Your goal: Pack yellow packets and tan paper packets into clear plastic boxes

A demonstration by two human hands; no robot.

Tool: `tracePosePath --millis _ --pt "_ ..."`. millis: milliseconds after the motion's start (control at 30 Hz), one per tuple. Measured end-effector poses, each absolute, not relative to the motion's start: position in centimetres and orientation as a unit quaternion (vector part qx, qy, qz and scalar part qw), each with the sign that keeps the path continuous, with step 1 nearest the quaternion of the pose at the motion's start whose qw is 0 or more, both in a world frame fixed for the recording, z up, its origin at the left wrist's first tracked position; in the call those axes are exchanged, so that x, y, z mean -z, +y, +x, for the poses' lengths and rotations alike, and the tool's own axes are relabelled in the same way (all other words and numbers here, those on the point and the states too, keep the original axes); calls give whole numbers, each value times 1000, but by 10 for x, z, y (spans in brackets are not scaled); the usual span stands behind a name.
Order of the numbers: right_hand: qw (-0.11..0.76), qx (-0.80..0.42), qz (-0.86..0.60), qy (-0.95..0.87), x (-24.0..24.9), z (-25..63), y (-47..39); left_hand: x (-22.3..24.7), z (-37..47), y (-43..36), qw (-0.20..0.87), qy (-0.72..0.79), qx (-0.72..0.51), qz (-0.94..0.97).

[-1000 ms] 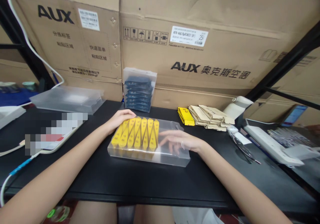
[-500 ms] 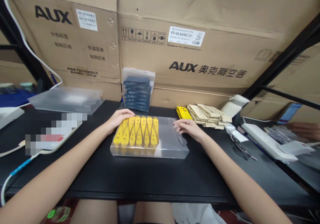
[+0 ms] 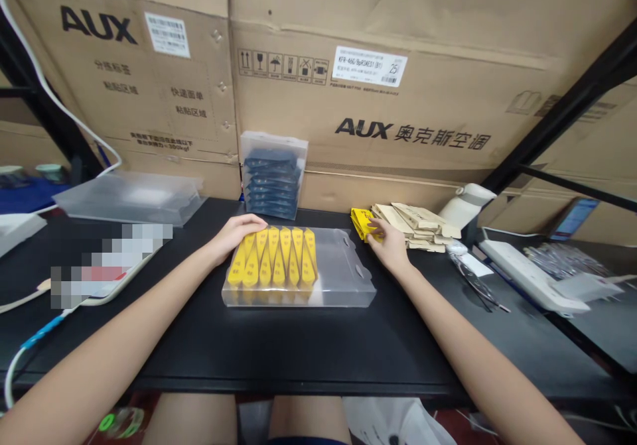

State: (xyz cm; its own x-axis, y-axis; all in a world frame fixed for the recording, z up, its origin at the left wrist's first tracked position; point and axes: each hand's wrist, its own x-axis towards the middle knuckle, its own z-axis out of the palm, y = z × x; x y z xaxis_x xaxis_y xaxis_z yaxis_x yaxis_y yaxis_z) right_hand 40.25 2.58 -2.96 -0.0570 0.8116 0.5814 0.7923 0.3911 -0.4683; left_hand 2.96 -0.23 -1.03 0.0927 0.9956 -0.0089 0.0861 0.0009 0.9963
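Head view, contents by descending size. Brown cardboard [image 3: 423,93], printed AUX, standing as backdrop. Black surface [image 3: 298,345], carrying the items below. Translucent plastic box [image 3: 343,259], lying flat, centre; yellow packets [image 3: 273,259] in a row toward its left end. Second plastic box [image 3: 275,140], upright behind, against the cardboard, with dark-blue packets [image 3: 273,183] stacked inside. Beige packets [image 3: 418,223], piled right. Left hand [image 3: 235,236]: fingers laid over the flat box's far left corner; thumb hidden, grip undeterminable. Right hand [image 3: 391,243]: fingers at the loose yellow packet [image 3: 360,221], beside the beige pile; whether clamped on it, undeterminable.
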Motion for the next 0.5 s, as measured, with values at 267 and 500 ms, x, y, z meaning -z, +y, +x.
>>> tracePosePath --millis 267,500 --pt "406 -16 -576 -710 31 403 26 10 30 -2 497 502 -457 540" --pt "428 -16 -566 -704 35 401 27 10 30 -2 494 500 -458 545"
